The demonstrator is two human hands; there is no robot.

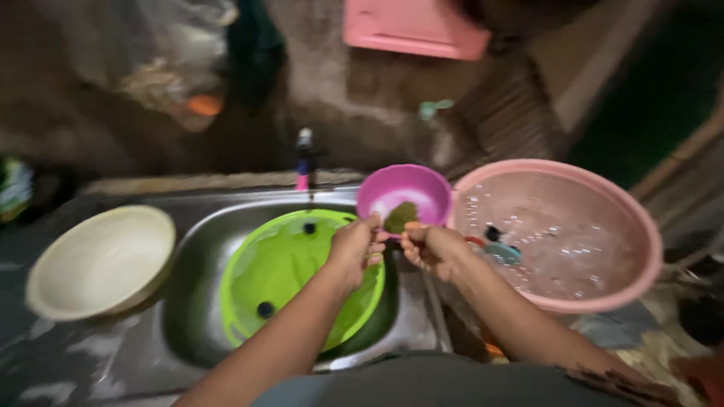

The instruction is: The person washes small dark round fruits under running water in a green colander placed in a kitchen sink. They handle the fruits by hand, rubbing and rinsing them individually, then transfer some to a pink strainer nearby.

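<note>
- Over the steel sink (196, 226), both hands meet at the near rim of a small purple bowl (405, 192): left hand (354, 249) and right hand (431, 249) each have their grip clamped on a greenish scouring pad (400, 216).
- Wet fingers could likely let the pad drop into the sink.
- Inside the sink, a lime-green basin (290, 275) looks tilted and empty.
- Right of the sink, a pink colander (562, 234) holds water drops and something small, blurred.
- Left of the sink, a cream bowl (102, 260) sits empty on the bench.

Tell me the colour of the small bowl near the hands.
The small bowl is purple-pink, seen in the head view.
</note>
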